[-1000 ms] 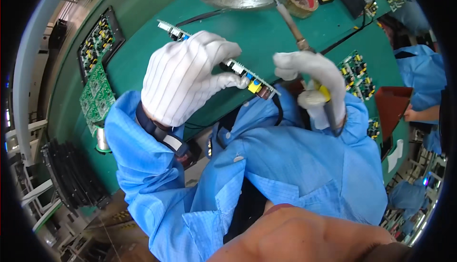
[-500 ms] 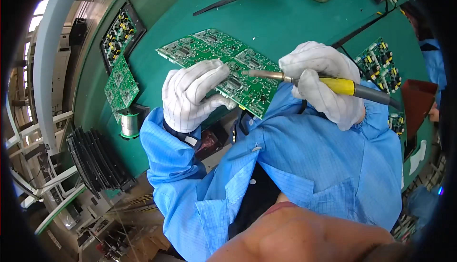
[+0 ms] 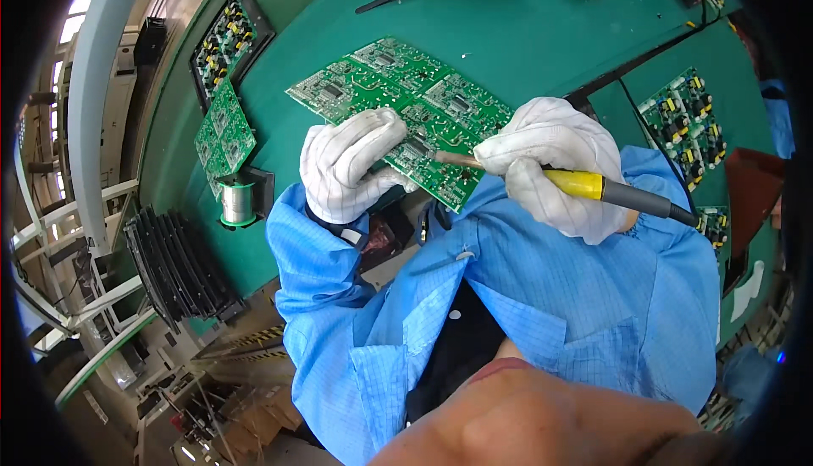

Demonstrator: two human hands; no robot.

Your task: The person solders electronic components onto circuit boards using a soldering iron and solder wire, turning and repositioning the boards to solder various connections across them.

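A spool of wire (image 3: 239, 204) stands at the left on the green table (image 3: 279, 136). Next, the left hand (image 3: 351, 165), gloved in white, reaches up from a bent arm in a blue sleeve (image 3: 318, 254), its back toward the camera. Its fingers curl over the near-left edge of a green circuit board (image 3: 415, 98), gripping it, the thumb along that edge. The board lies over the table's near side, its near corner overlapping the smock in view. A soldering iron (image 3: 584, 185) points left, its tip beside a chip; contact cannot be told. The gloved right hand (image 3: 555, 170) closes around its yellow grip, fingers bunched forward, wrist toward the right, elbow bent.
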